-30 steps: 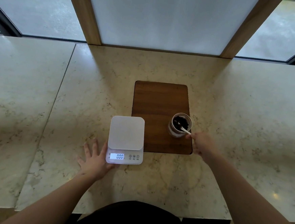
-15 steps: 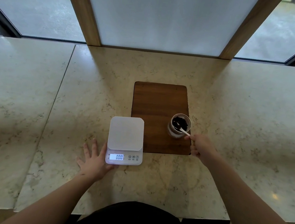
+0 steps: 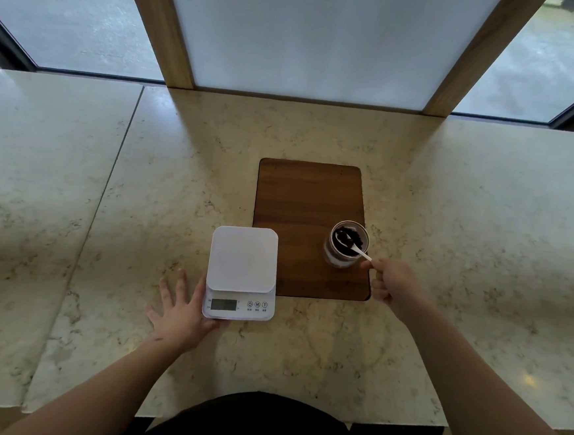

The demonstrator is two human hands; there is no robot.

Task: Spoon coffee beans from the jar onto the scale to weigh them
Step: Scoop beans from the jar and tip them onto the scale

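Note:
A small glass jar (image 3: 339, 259) of dark coffee beans (image 3: 354, 238) stands on the near right part of a wooden board (image 3: 300, 201). My right hand (image 3: 393, 284) pinches the handle of a white spoon (image 3: 358, 252) whose bowl lies inside the jar among the beans. A white digital scale (image 3: 242, 260) sits left of the board, its platform bare and its display (image 3: 223, 304) dim. My left hand (image 3: 178, 311) lies flat on the counter with fingers spread, its thumb side touching the scale's near left corner.
The marble counter (image 3: 108, 203) has a seam running down its left side. Wooden posts (image 3: 160, 25) and a frosted panel (image 3: 313, 37) rise at the back edge. The counter's near edge is just in front of my body.
The scale's display, lit with zeros earlier, now looks dim. The spoon stays in the jar, with my right hand shifted only slightly. My left hand keeps its place.

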